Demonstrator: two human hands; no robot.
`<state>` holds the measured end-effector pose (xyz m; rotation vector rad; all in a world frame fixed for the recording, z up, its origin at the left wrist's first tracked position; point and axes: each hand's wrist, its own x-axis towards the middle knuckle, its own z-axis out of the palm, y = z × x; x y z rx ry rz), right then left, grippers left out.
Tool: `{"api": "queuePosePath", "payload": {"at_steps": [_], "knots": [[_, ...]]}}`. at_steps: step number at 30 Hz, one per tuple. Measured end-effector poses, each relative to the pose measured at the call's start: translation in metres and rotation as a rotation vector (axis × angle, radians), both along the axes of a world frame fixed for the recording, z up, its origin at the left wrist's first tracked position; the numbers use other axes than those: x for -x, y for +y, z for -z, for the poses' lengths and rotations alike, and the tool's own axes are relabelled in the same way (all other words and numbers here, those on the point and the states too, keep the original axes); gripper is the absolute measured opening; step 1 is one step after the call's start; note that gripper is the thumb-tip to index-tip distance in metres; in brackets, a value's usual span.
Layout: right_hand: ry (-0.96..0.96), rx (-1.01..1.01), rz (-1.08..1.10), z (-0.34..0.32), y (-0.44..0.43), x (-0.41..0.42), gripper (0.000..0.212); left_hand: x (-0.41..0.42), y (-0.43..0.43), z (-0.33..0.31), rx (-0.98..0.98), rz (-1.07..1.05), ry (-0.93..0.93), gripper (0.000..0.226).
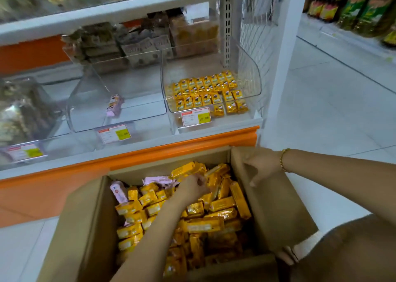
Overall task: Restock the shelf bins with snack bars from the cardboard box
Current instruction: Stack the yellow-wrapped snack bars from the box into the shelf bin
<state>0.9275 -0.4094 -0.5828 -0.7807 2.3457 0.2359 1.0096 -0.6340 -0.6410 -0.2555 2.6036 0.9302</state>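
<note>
An open cardboard box (pixel 276 200) stands on the floor below the shelf, full of yellow snack bars (pixel 216 224) with a few pink bars (pixel 159 180) at its far left. My left hand (pixel 194 185) is deep in the box, fingers curled round yellow bars near the far wall. My right hand (pixel 261 164) rests on the top of the box's right flap with fingers spread. On the shelf, the right clear bin (pixel 250 69) holds rows of yellow bars (pixel 205 93). The middle clear bin (pixel 90 106) holds a single pink bar (pixel 114 105).
A left bin (pixel 49 110) holds dark packets. Price tags (pixel 195 117) hang on the bin fronts. An orange shelf edge (pixel 150 151) runs just behind the box. Stacked packets fill the shelf back. Tiled aisle floor lies right, bottles (pixel 364 10) far right. My knee (pixel 353 249) is bottom right.
</note>
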Motion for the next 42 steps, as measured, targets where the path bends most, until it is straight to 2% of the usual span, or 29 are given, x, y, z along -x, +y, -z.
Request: {"api": "queuePosePath", "payload": {"at_steps": [5, 8, 11, 13, 16, 17, 19, 22, 25, 27, 30, 31, 34, 36, 39, 42], "knots": [[0.175, 0.143, -0.133, 0.012, -0.019, -0.023, 0.077, -0.009, 0.021, 0.024, 0.022, -0.027, -0.020, 0.040], [0.201, 0.132, -0.157, 0.028, -0.031, -0.038, 0.077, -0.008, 0.030, 0.026, 0.071, -0.056, -0.015, 0.032], [0.238, 0.030, -0.142, 0.045, -0.041, -0.051, 0.073, -0.009, 0.033, 0.026, 0.087, -0.038, -0.021, 0.026], [0.250, 0.005, -0.124, 0.048, -0.048, -0.056, 0.057, -0.013, 0.033, 0.024, 0.050, -0.054, -0.004, 0.025], [0.170, 0.081, -0.003, 0.043, -0.054, -0.053, 0.023, -0.020, 0.033, 0.025, -0.053, -0.115, 0.047, 0.030], [0.149, 0.100, 0.026, 0.042, -0.054, -0.050, 0.019, -0.021, 0.033, 0.026, -0.096, -0.150, 0.068, 0.031], [0.133, 0.103, 0.004, 0.039, -0.052, -0.048, 0.023, -0.023, 0.032, 0.024, -0.171, -0.215, 0.106, 0.037], [0.094, 0.035, -0.105, 0.041, -0.048, -0.055, 0.056, -0.024, 0.027, 0.018, -0.310, -0.344, 0.130, 0.043], [0.140, 0.017, -0.259, 0.045, -0.046, -0.064, 0.069, -0.030, 0.018, 0.015, -0.316, -0.401, 0.043, 0.057], [0.113, 0.058, -0.269, 0.048, -0.042, -0.066, 0.062, -0.042, 0.013, 0.014, -0.268, -0.314, -0.027, 0.056], [0.066, 0.118, -0.215, 0.056, -0.037, -0.066, 0.042, -0.060, 0.006, 0.019, -0.310, -0.279, -0.056, 0.029], [0.086, 0.146, -0.202, 0.058, -0.036, -0.067, 0.040, -0.064, 0.001, 0.022, -0.330, -0.294, -0.072, 0.029], [0.149, 0.147, -0.188, 0.063, -0.038, -0.065, 0.052, -0.072, -0.007, 0.017, -0.371, -0.364, -0.067, 0.056], [0.131, 0.063, -0.215, 0.062, -0.043, -0.064, 0.055, -0.073, -0.011, 0.012, -0.429, -0.449, -0.035, 0.060], [0.094, -0.013, -0.209, 0.060, -0.053, -0.065, 0.045, -0.073, -0.014, 0.005, -0.663, -0.601, -0.074, 0.051], [0.073, -0.060, -0.172, 0.060, -0.061, -0.063, 0.041, -0.081, -0.022, -0.002, -0.860, -0.641, -0.058, 0.037]]}}
